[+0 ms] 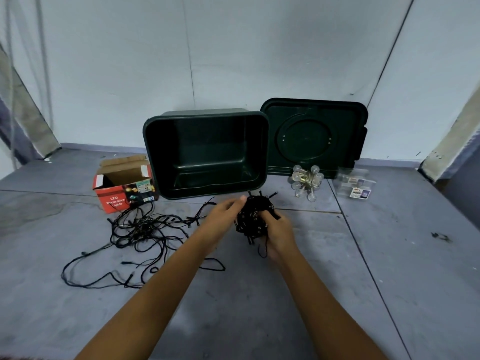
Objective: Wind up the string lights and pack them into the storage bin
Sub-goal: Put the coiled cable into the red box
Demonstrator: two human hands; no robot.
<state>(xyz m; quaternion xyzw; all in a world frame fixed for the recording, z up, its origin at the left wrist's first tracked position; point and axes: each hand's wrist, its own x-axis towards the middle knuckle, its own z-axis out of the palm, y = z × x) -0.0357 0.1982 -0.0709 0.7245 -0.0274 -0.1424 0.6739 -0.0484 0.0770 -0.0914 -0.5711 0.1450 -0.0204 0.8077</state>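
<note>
Loops of black string lights sprawled tangled on the grey floor below a red box. Beside them the left hand reached its fingers, held close together, to the wound bundle; whether they pinched a strand could not be told. The right hand curled round that bundle, just before the near rim of the open bin. Bare floor spread to the right.
</note>
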